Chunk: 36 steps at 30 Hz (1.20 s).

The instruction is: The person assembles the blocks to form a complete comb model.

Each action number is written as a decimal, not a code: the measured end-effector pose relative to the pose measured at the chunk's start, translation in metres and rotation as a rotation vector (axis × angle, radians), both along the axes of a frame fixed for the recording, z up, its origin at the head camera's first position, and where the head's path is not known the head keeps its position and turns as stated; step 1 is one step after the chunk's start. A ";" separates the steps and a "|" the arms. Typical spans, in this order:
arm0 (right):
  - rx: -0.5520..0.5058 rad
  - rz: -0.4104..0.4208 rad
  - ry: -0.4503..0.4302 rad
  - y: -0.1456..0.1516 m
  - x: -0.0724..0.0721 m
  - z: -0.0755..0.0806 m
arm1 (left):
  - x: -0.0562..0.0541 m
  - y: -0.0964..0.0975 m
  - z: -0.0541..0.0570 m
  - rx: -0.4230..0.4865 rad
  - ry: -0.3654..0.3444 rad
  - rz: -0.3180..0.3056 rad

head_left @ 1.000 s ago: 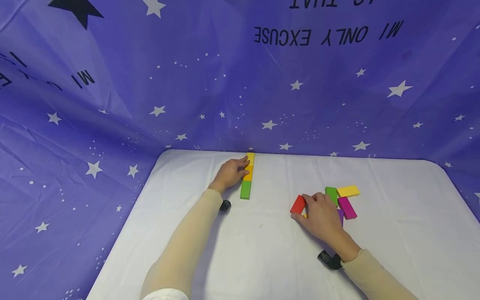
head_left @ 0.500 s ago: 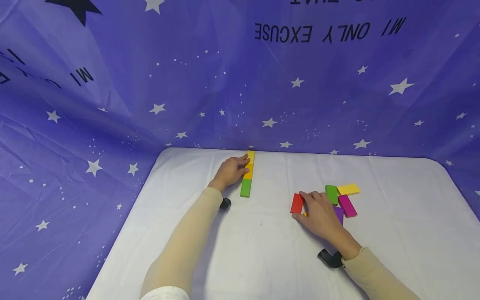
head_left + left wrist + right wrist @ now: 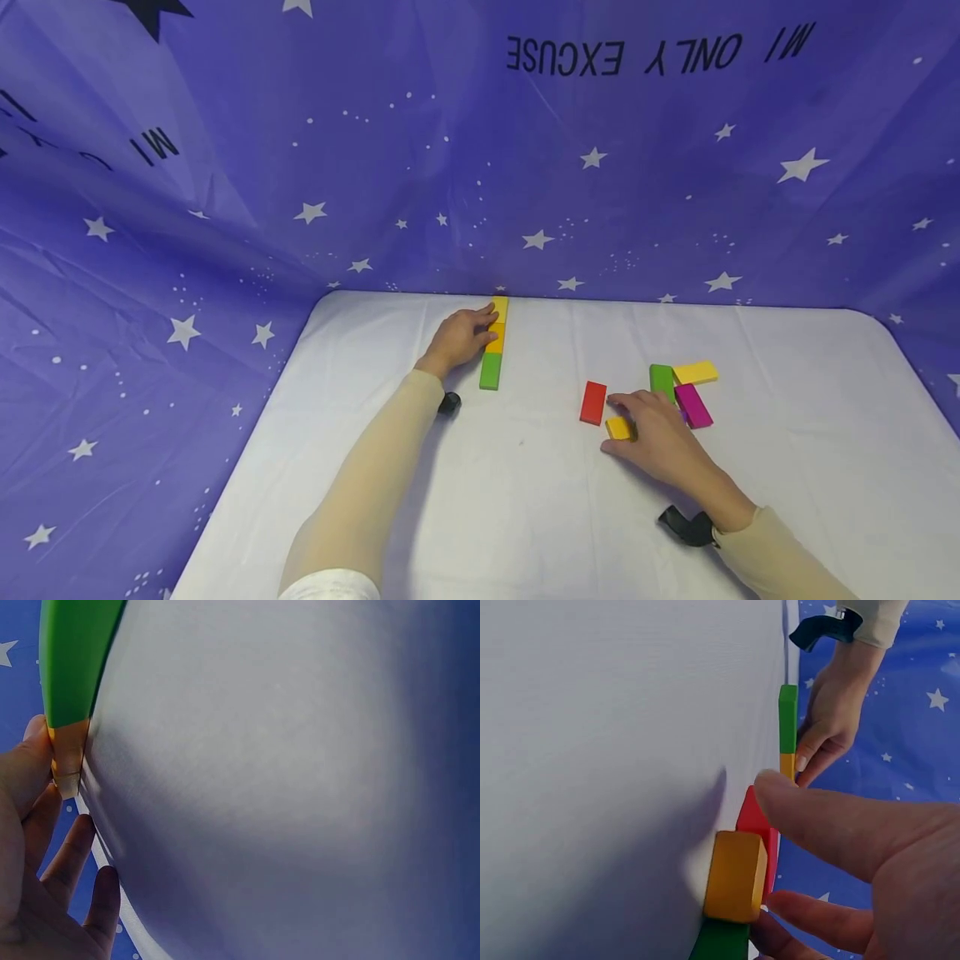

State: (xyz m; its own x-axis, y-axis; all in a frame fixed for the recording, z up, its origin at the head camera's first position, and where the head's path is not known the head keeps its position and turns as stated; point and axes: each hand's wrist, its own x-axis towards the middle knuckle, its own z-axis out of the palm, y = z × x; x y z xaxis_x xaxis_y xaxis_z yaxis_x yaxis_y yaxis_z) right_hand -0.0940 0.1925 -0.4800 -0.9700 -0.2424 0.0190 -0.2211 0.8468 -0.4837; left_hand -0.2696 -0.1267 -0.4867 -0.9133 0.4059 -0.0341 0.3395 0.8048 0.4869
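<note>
Here, the left hand (image 3: pixel 459 336) rests parted fingers along a straight row on the white desk (image 3: pixel 525 517): far yellow block (image 3: pixel 501 307), middle orange block (image 3: pixel 497 338), near green block (image 3: pixel 490 372), end to end. The right hand (image 3: pixel 660 437) spreads thumb and fingers around a loose orange block (image 3: pixel 618 428). Just left of that lies a red block (image 3: pixel 593 403); beyond the hand cluster a loose green block (image 3: pixel 662 381), loose yellow block (image 3: pixel 695 372) and magenta block (image 3: pixel 693 406).
</note>
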 end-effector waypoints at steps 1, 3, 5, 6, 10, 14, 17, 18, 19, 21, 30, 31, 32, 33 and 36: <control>0.005 -0.002 -0.001 0.001 0.001 0.000 | 0.000 0.000 0.000 -0.001 -0.002 0.001; 0.015 -0.004 0.011 0.003 0.002 -0.001 | 0.001 0.000 0.002 0.001 -0.009 0.002; 0.025 0.001 0.027 0.004 0.003 -0.002 | 0.001 0.000 0.003 0.000 -0.016 0.005; 0.028 0.006 0.033 0.004 0.004 -0.003 | 0.001 0.001 0.003 0.000 -0.019 0.007; 0.031 0.019 0.043 0.003 0.003 -0.003 | 0.002 0.001 0.004 -0.003 -0.018 0.011; 0.022 0.031 0.048 0.001 0.003 -0.002 | 0.002 0.001 0.004 -0.010 -0.018 0.014; 0.010 0.037 0.047 -0.001 0.003 0.000 | 0.002 0.001 0.004 -0.009 -0.029 0.021; 0.005 0.038 0.045 -0.002 0.003 0.001 | 0.002 0.001 0.004 -0.008 -0.032 0.023; 0.002 0.035 0.042 -0.003 0.003 0.002 | 0.003 0.001 0.004 -0.006 -0.035 0.024; -0.010 0.033 0.041 -0.005 0.004 0.004 | 0.003 0.001 0.003 -0.003 -0.040 0.025; -0.059 0.073 0.083 -0.021 -0.003 0.012 | 0.001 0.001 0.001 0.002 -0.027 0.024; -0.069 0.075 0.085 -0.024 -0.004 0.012 | 0.001 0.001 0.001 -0.003 -0.021 0.021; -0.077 0.080 0.086 -0.027 -0.005 0.012 | 0.001 0.001 0.001 -0.009 -0.019 0.020; -0.084 0.082 0.084 -0.029 -0.006 0.012 | 0.001 0.001 0.000 -0.013 -0.015 0.018; -0.096 0.089 0.078 -0.038 -0.010 0.014 | 0.000 0.001 -0.001 -0.027 -0.001 0.010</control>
State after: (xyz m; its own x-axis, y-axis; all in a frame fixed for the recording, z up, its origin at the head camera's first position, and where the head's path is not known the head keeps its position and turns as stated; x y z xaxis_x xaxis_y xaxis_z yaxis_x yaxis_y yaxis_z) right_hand -0.1041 0.1545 -0.4663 -0.9394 -0.3208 0.1212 -0.3336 0.7726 -0.5402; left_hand -0.2693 -0.1255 -0.4877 -0.9173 0.3956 -0.0453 0.3310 0.8208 0.4655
